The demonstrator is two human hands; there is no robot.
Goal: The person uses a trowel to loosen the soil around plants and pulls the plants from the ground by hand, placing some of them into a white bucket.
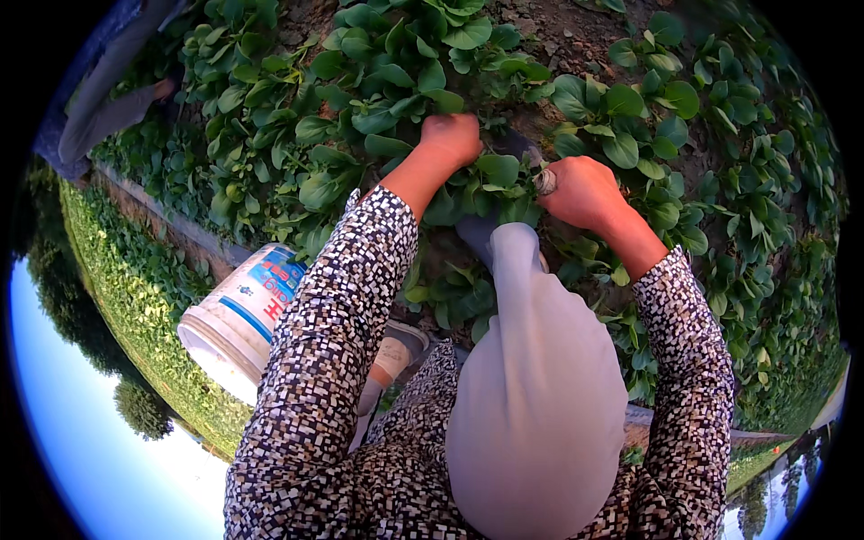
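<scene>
Low among leafy green plants, my left hand is closed, with foliage right at its fingers; whether it grips a stem is hidden. To its right, my right hand is closed around a wrapped, roundish handle. A dark, flat blade-like part shows among the leaves between my hands, and its link to the handle is not clear. Broad leaves lie between my two fists. Both of my forearms are in patterned sleeves.
A white plastic bucket with printing lies tilted at my left. My shoe is beside the plants. Pale fabric hangs in front of me. Another person's leg is at the upper left. Rows of greens spread to the right.
</scene>
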